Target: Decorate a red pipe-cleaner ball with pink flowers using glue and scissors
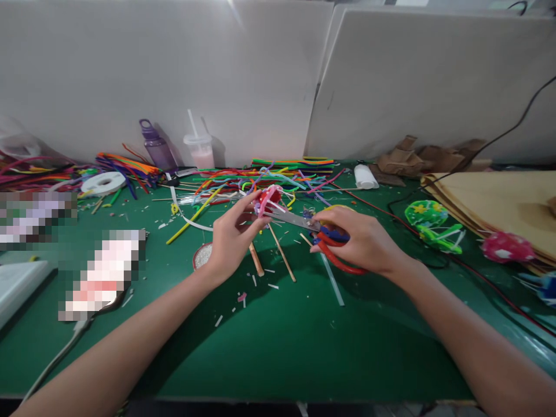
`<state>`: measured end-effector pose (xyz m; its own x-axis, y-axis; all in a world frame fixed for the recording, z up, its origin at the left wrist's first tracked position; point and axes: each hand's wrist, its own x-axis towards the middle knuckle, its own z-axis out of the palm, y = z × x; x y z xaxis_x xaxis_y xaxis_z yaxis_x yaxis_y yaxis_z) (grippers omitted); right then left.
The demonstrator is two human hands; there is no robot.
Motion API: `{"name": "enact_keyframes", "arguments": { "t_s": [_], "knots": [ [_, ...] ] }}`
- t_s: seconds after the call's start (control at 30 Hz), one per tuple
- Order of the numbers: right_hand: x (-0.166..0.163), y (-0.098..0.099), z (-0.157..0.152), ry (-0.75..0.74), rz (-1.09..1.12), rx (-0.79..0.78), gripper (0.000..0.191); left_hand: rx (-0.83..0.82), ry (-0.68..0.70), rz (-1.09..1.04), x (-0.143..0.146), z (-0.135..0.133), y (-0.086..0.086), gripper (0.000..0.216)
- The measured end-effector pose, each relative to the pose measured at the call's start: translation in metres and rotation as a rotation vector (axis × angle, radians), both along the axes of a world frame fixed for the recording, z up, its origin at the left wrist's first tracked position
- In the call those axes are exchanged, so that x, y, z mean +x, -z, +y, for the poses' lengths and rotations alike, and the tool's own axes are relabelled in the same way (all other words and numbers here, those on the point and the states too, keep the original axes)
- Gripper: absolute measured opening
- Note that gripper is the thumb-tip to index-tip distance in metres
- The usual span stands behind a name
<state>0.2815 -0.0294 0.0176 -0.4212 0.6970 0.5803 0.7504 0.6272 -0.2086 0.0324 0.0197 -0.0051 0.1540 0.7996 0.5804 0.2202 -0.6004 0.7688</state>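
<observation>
My left hand point(232, 237) pinches a small red and pink pipe-cleaner craft piece point(268, 200) above the green table point(278, 347). My right hand point(362, 240) grips a pair of scissors point(299, 221) by their red and blue handles. The metal blades point left and meet the craft piece. Thin wooden sticks point(281, 252) lie on the table just under both hands.
A heap of coloured pipe cleaners point(269, 174) lies behind the hands, with a tape roll point(104, 182), a purple bottle point(154, 145) and a cup with a straw point(200, 149). Green and pink crafted pieces point(430, 223), brown paper point(499, 202) and a cable sit on the right. Cut scraps litter the table.
</observation>
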Motion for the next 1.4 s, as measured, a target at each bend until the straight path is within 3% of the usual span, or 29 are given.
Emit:
{"name": "enact_keyframes", "arguments": {
  "t_s": [1.4],
  "knots": [
    [0.001,0.0017,-0.0001,-0.005,-0.039,0.027,0.032,-0.008,-0.01,-0.003,0.0006,0.0001,-0.0007,0.05]
  ]
}}
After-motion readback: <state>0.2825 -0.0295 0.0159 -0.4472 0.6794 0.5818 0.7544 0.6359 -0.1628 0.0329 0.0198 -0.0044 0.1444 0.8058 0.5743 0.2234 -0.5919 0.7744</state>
